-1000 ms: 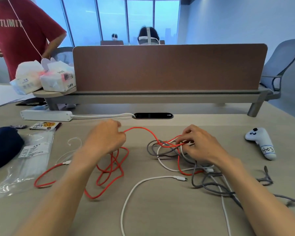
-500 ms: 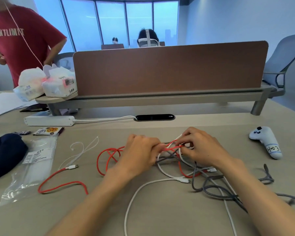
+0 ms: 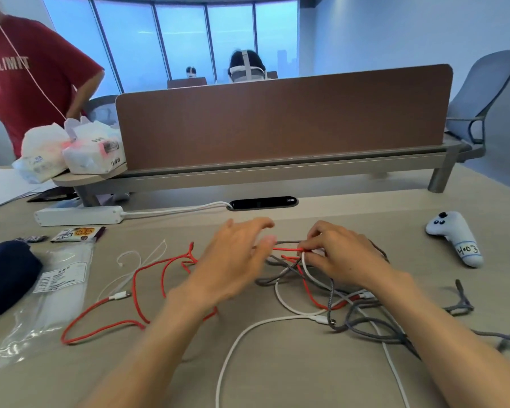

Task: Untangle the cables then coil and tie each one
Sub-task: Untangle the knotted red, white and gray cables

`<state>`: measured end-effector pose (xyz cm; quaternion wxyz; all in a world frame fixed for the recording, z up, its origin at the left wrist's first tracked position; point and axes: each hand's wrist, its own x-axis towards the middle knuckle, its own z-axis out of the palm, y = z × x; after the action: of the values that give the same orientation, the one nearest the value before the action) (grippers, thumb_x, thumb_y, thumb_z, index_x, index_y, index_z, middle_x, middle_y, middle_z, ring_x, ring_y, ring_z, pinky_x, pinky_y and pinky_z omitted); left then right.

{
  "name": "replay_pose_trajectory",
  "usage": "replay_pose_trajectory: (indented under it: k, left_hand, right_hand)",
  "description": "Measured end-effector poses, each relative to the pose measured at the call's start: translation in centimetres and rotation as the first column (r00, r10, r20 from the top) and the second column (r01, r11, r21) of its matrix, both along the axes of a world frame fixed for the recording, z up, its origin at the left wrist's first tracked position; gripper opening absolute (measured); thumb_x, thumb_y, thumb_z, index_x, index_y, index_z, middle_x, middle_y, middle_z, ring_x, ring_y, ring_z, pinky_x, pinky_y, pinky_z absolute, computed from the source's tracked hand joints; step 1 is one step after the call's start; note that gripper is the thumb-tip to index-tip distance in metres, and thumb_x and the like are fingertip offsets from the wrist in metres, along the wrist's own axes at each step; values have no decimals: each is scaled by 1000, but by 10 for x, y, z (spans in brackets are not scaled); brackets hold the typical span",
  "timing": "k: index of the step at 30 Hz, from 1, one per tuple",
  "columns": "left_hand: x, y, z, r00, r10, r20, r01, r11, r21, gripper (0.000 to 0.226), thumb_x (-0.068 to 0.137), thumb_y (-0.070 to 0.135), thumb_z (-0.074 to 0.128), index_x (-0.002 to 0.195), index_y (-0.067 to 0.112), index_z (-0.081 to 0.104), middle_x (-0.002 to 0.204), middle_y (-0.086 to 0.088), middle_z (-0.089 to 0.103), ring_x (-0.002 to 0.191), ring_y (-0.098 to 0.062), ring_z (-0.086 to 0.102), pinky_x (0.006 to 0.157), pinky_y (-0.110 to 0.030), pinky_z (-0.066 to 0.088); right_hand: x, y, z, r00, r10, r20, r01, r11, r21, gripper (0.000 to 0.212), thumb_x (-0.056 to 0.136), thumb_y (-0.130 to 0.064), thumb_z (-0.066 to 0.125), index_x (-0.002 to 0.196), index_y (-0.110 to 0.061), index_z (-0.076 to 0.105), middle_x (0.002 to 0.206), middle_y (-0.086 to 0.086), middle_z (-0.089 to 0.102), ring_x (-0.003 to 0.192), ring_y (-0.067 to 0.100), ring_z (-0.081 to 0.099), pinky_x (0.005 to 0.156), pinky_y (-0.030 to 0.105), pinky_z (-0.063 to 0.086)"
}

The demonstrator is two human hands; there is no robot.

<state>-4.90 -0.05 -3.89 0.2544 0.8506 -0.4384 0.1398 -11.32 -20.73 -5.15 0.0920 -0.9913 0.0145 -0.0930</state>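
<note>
A red cable [image 3: 136, 278] sprawls in loops across the desk's left half and runs under my left hand into a knot of cables at the middle. A grey braided cable [image 3: 362, 328] and a white cable [image 3: 248, 331] are tangled with it there. My right hand [image 3: 342, 254] pinches a red strand at the top of the knot. My left hand [image 3: 233, 260] hovers blurred just left of the knot, fingers spread, holding nothing. A loose white cable tie [image 3: 139, 257] lies further left.
A plastic bag of ties [image 3: 50, 298] and a dark cap [image 3: 6, 278] sit at the left. A white power strip [image 3: 77, 214] lies behind, a white controller [image 3: 454, 237] at the right, a grey strap [image 3: 462, 301] near it. A brown divider [image 3: 283, 116] backs the desk.
My left hand first slid right along the red cable to the knot, then let it go and spread its fingers. The red loops shifted on the desk. My right hand stayed on the knot.
</note>
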Motion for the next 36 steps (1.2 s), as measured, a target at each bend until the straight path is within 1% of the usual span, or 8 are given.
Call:
replay_pose_trajectory:
  k: [5,11,15,19,22,26,32,36]
  left_hand:
    - [-6,-17,-21,997,-79,13,79,996,29,32,96,40,44,94,16,65,86,-2,70,83,-26,63,70,-39,46]
    - [4,11,23,997,31,-64,-57,879,-473,35,90,23,50,55,17,49,44,10,38,46,-6,38,48,-18,25]
    - [7,17,24,958,15,-287,-190,783,-593,55,87,29,66,51,9,29,46,10,25,47,-8,24,47,-19,26]
    - [7,12,15,868,-220,-444,-106,794,-599,49,74,3,70,52,12,28,73,6,72,74,-10,65,70,-22,49]
    - [0,9,12,673,-484,-560,36,777,-629,42,72,-11,58,54,15,30,91,-11,75,98,-21,69,83,-25,52]
    - [-12,-1,2,295,-690,-661,33,698,-715,36,74,-10,47,57,19,35,64,-16,60,46,-24,61,66,-37,56]
    - [-8,-12,-14,833,-143,-534,-4,964,-265,21,86,33,66,87,21,48,80,5,61,62,-10,54,59,-24,44]
    - [-8,-13,-20,942,-32,-333,50,998,47,23,84,50,65,80,27,67,67,4,64,63,-8,55,58,-24,42]
  right_hand:
    - [-2,8,2,999,36,25,-36,999,1,24,92,-45,52,113,-44,63,112,-14,51,103,14,53,73,32,39]
    - [-2,-10,-1,999,-36,6,36,996,78,22,91,-42,54,110,-43,66,109,-14,53,102,15,53,72,32,42]
    - [-2,-11,1,999,-38,-2,38,996,81,24,92,-44,52,114,-45,63,112,-14,54,104,15,52,74,33,42]
    - [-1,-6,1,999,-37,-35,38,999,37,27,95,-39,50,119,-42,61,118,-14,52,108,17,53,79,35,45]
    - [-2,-4,1,999,-32,-38,33,999,19,28,95,-36,49,120,-43,60,120,-14,52,110,19,53,81,37,44]
    - [-3,2,3,999,-15,-50,16,1000,2,28,95,-35,49,119,-45,60,120,-13,52,110,19,52,81,36,43]
    - [-5,11,5,1000,7,-7,-7,1000,-9,25,90,-41,54,113,-44,63,118,-13,54,107,18,54,81,37,44]
    - [-5,15,6,1000,25,-1,-25,1000,5,23,85,-47,58,108,-45,65,113,-14,55,103,15,55,79,35,45]
